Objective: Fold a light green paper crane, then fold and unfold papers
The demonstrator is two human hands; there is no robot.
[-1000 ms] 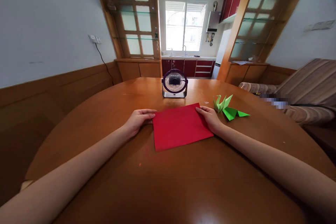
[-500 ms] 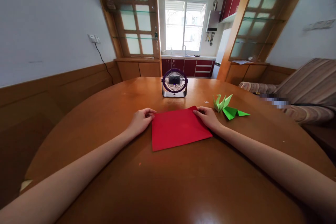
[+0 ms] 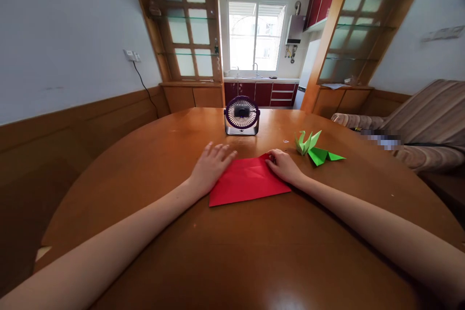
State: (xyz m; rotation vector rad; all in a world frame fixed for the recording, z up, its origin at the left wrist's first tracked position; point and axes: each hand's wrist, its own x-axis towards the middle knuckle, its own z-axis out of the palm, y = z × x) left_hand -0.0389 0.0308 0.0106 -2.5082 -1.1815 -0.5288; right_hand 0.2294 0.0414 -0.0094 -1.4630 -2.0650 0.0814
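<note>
A red sheet of paper (image 3: 250, 185) lies on the wooden table in front of me, lightly creased near its far edge. My left hand (image 3: 211, 167) rests over the paper's left side with the fingers stretched out and apart, hiding the far left corner. At the far right corner, my right hand (image 3: 281, 164) pinches the paper between thumb and curled fingers. To the right of that hand sit two folded paper pieces: a light green origami crane (image 3: 307, 143) and a darker green folded shape (image 3: 319, 155) against it.
A small dark purple desk fan (image 3: 241, 114) stands beyond the paper on the oval table (image 3: 232, 256). A striped armchair (image 3: 425, 116) is off to the right. Glass-shelved wooden cabinets (image 3: 189, 24) and a kitchen window (image 3: 256, 36) are in the background.
My left hand has gone from pinching the left corner to lying spread over the paper's left side. The paper's far edge has shifted slightly nearer; my right hand still grips its corner.
</note>
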